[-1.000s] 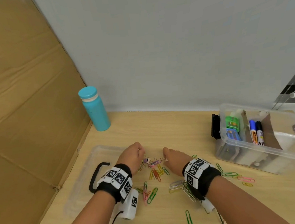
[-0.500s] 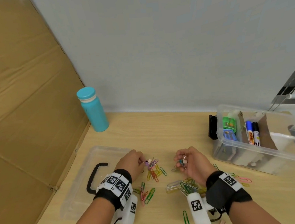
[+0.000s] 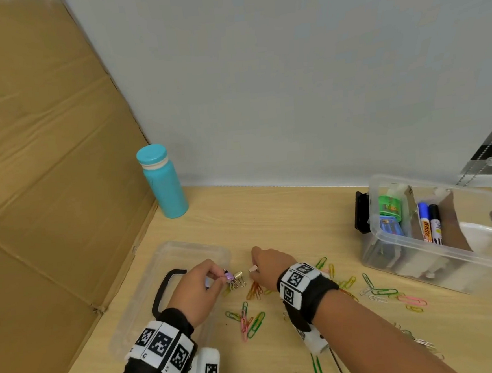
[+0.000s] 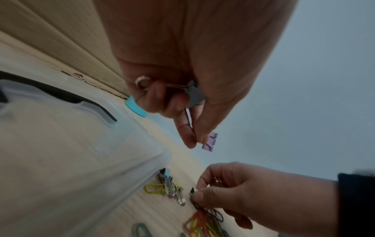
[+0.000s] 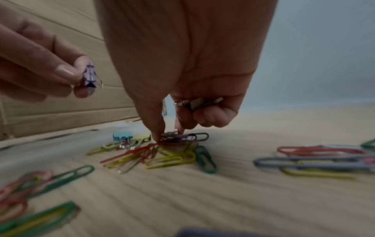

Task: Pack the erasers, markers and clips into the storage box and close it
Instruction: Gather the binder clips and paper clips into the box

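Coloured paper clips [image 3: 252,318] and small binder clips [image 3: 238,278] lie scattered on the wooden table. My left hand [image 3: 201,287] pinches a purple binder clip [image 4: 211,141] [image 5: 90,77] above the pile, with another grey clip [image 4: 194,94] curled in its palm. My right hand [image 3: 267,268] reaches down and pinches a small clip [image 5: 170,134] in the heap, while its curled fingers hold more binder clips [image 5: 199,102]. The clear storage box [image 3: 439,262] stands at the right with markers [image 3: 430,224] and erasers [image 3: 390,216] inside.
The clear lid [image 3: 136,306] with a black handle lies flat under my left wrist. A teal bottle [image 3: 163,182] stands by the cardboard wall [image 3: 41,179]. More paper clips [image 3: 394,295] lie in front of the box.
My right hand turned palm-down and went back to the pile beside the left hand. My left hand lifted a purple binder clip out of the heap.
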Demonstrator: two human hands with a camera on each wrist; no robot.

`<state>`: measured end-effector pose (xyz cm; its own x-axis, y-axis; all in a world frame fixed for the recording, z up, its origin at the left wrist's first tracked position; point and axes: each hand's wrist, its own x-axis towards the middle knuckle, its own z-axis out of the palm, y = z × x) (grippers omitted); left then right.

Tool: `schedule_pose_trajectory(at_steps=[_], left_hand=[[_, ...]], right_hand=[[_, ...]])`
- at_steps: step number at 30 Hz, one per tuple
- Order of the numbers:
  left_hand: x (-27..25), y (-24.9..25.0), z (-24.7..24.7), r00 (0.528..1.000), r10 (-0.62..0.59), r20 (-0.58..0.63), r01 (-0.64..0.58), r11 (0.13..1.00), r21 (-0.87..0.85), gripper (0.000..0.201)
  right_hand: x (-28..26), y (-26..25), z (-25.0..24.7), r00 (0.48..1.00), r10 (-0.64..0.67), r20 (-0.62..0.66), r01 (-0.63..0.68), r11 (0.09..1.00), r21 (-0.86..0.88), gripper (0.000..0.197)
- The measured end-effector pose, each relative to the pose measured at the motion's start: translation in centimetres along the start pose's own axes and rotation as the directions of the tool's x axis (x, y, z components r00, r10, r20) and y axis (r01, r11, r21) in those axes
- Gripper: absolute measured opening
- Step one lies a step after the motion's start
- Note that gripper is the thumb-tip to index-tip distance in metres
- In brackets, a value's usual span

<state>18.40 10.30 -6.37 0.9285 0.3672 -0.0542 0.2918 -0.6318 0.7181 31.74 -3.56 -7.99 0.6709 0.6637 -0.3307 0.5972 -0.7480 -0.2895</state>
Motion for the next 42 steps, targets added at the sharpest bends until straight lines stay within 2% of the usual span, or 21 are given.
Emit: schedule_pose_trajectory(at_steps=[3,7,10,12,15,18,20,23,26,27,29,30,31,33,36,38,41,42], left_hand=[[-0.2,0.4,0.4,1.000,0.009,0.012,-0.009,1.000,-0.002,0.003],[-0.6,1.8,1.8,0.999,0.022,0.038,-0.022,1.000,-0.004,0.004],[-1.0,3.3,3.1,0.997,0.045,0.064,-0.044,0.999,-0.014,0.006],[-1.2,4.4,4.1,0.994,0.066,0.082,-0.065,0.998,-0.019,0.007],[-1.4,6.0,5.4,0.989,0.105,0.101,-0.103,0.994,-0.025,0.007],[-1.6,7.8,6.8,0.984,0.140,0.110,-0.138,0.990,-0.022,0.007],[-1.7,9.2,7.8,0.980,0.159,0.116,-0.159,0.987,-0.014,0.007],[-2.0,11.1,9.4,0.971,0.190,0.146,-0.192,0.981,-0.005,0.007],[-2.5,12.5,10.6,0.965,0.209,0.157,-0.210,0.978,-0.013,0.006],[-2.6,12.8,11.0,0.965,0.212,0.156,-0.212,0.977,-0.019,0.007],[-2.9,13.3,11.5,0.965,0.210,0.160,-0.209,0.978,-0.026,0.009],[-3.1,13.6,11.7,0.965,0.206,0.164,-0.204,0.979,-0.026,0.010],[-3.3,13.7,11.8,0.965,0.203,0.165,-0.201,0.979,-0.027,0.012],[-3.7,14.1,12.0,0.964,0.207,0.167,-0.206,0.978,-0.019,0.014],[-4.2,16.0,12.5,0.960,0.206,0.190,-0.204,0.978,-0.029,0.012],[-3.9,18.5,13.1,0.951,0.228,0.210,-0.224,0.974,-0.042,0.012],[-2.3,24.0,15.0,0.911,0.337,0.239,-0.339,0.940,-0.036,0.011],[-1.5,26.2,15.7,0.896,0.367,0.248,-0.373,0.928,-0.025,0.008]], right_hand=[[-0.7,0.6,-0.1,1.000,0.004,0.014,-0.006,0.978,0.207,0.030],[-4.6,2.2,-1.1,0.999,0.036,-0.040,-0.010,0.848,0.529,0.026],[-9.4,4.5,-3.0,0.991,0.036,-0.130,0.058,0.757,0.651,0.015],[-13.0,6.8,-5.0,0.972,0.092,-0.216,0.094,0.690,0.718,0.007],[-17.6,11.8,-8.4,0.898,0.279,-0.339,0.100,0.621,0.777,0.008],[-19.9,17.9,-11.5,0.738,0.534,-0.412,0.051,0.565,0.824,0.011],[-20.0,21.6,-13.1,0.667,0.632,-0.395,0.049,0.492,0.869,0.011],[-18.4,26.4,-15.0,0.631,0.715,-0.301,-0.029,0.410,0.911,0.014],[-16.3,28.9,-16.0,0.645,0.743,-0.180,-0.068,0.291,0.954,0.014],[-15.9,29.7,-16.0,0.654,0.736,-0.175,-0.105,0.318,0.942,0.017],[-15.9,29.9,-16.2,0.656,0.730,-0.191,-0.222,0.429,0.876,0.034],[-16.3,29.7,-16.2,0.663,0.696,-0.276,-0.271,0.566,0.779,0.035],[-16.8,29.4,-15.9,0.669,0.667,-0.330,-0.279,0.636,0.720,0.034],[-17.9,28.7,-14.8,0.682,0.627,-0.378,-0.229,0.673,0.703,0.036],[-19.7,29.1,-11.1,0.601,0.595,-0.534,-0.235,0.770,0.593,0.041],[-20.4,29.8,-8.4,0.593,0.538,-0.599,-0.296,0.838,0.459,0.046],[-20.6,30.2,-5.9,0.609,0.574,-0.548,-0.297,0.805,0.513,0.052],[-20.5,30.1,-5.6,0.598,0.586,-0.546,-0.288,0.793,0.536,0.052]])
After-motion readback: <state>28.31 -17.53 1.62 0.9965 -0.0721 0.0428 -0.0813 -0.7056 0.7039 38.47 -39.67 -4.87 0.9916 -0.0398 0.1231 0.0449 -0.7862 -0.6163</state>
